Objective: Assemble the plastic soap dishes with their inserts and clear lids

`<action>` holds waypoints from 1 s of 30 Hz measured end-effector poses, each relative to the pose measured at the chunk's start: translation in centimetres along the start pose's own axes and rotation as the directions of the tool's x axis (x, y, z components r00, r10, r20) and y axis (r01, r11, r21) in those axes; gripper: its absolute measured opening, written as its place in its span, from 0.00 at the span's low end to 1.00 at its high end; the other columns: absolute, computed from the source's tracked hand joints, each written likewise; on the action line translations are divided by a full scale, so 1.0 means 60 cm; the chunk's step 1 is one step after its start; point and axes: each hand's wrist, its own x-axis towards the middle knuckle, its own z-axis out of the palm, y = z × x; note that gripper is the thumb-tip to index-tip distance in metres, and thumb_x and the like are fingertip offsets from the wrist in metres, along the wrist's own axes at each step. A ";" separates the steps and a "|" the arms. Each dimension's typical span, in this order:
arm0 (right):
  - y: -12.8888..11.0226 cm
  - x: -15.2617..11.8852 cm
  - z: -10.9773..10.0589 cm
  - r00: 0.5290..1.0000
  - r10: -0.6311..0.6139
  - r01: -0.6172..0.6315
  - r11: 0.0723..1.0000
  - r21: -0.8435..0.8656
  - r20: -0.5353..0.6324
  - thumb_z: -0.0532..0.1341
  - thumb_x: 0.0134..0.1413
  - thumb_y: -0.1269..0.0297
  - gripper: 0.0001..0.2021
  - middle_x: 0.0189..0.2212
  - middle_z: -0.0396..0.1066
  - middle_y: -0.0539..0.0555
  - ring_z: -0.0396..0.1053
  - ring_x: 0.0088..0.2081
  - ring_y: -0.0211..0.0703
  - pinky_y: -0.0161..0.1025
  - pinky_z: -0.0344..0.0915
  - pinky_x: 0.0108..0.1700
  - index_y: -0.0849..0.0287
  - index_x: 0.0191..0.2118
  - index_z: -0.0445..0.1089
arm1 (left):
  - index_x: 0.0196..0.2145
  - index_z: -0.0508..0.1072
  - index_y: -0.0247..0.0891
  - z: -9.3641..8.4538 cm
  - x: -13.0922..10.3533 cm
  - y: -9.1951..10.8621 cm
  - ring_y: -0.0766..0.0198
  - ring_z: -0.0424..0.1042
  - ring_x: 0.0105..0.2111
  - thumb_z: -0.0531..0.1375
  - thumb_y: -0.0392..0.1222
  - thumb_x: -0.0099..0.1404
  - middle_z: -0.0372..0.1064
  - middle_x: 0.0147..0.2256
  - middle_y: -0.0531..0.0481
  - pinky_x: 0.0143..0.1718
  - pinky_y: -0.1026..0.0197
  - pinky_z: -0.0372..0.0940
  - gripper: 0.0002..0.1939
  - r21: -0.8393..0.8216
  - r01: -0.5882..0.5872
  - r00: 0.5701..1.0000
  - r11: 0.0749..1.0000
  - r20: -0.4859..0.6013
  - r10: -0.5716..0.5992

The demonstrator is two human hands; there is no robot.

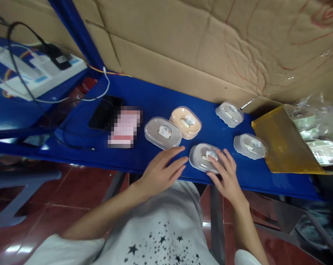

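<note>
Likely light, stiff, slippery; take near box (pixel 198 158) by its sides. Touching it with right grip (pixel 224 175) spread apart; holding nothing with left grip (pixel 162 170), likewise apart.

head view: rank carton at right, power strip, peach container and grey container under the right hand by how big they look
1. Carton
2. Power strip
3. Peach container and grey container: too alike to rank; the right hand partly covers the grey one.

A white shirt (pixel 158 213) shows at six o'clock, its front scattered with black stars (pixel 162 240), large and small. White sleeves (pixel 70 250) sit toward seven and five.
</note>
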 end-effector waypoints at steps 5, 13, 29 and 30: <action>0.027 0.009 -0.023 0.991 0.112 -0.122 0.981 -0.153 -0.076 0.60 0.75 0.56 0.30 0.74 0.56 0.60 0.57 0.73 0.67 0.67 0.59 0.70 0.38 0.76 0.56 | 0.54 0.75 0.41 -0.055 0.022 -0.027 0.37 0.72 0.60 0.66 0.39 0.74 0.72 0.61 0.37 0.59 0.33 0.68 0.13 0.411 0.124 0.990 0.903 0.011 -0.141; 0.079 0.195 0.019 0.984 0.177 -0.176 0.981 -0.078 0.000 0.52 0.77 0.55 0.27 0.75 0.57 0.64 0.53 0.76 0.67 0.68 0.56 0.72 0.50 0.76 0.59 | 0.60 0.76 0.44 -0.027 0.019 0.002 0.42 0.73 0.57 0.60 0.40 0.78 0.73 0.61 0.39 0.54 0.42 0.70 0.16 0.362 -0.078 0.968 0.929 0.250 -0.017; 0.206 -0.024 -0.102 0.912 0.405 -0.409 0.877 -0.250 -0.070 0.61 0.70 0.45 0.31 0.73 0.62 0.60 0.60 0.71 0.72 0.73 0.64 0.63 0.42 0.74 0.62 | 0.75 0.60 0.41 -0.005 0.145 -0.103 0.38 0.54 0.75 0.56 0.45 0.79 0.49 0.77 0.34 0.72 0.32 0.53 0.30 0.450 -0.096 0.936 0.888 0.344 -0.074; 0.200 -0.018 -0.105 0.931 0.363 -0.363 0.902 -0.234 -0.045 0.62 0.70 0.45 0.29 0.71 0.65 0.59 0.62 0.69 0.70 0.70 0.65 0.63 0.41 0.72 0.64 | 0.75 0.61 0.42 -0.008 0.160 -0.113 0.37 0.53 0.75 0.58 0.45 0.78 0.49 0.77 0.35 0.72 0.32 0.53 0.31 0.446 -0.094 0.928 0.890 0.362 -0.083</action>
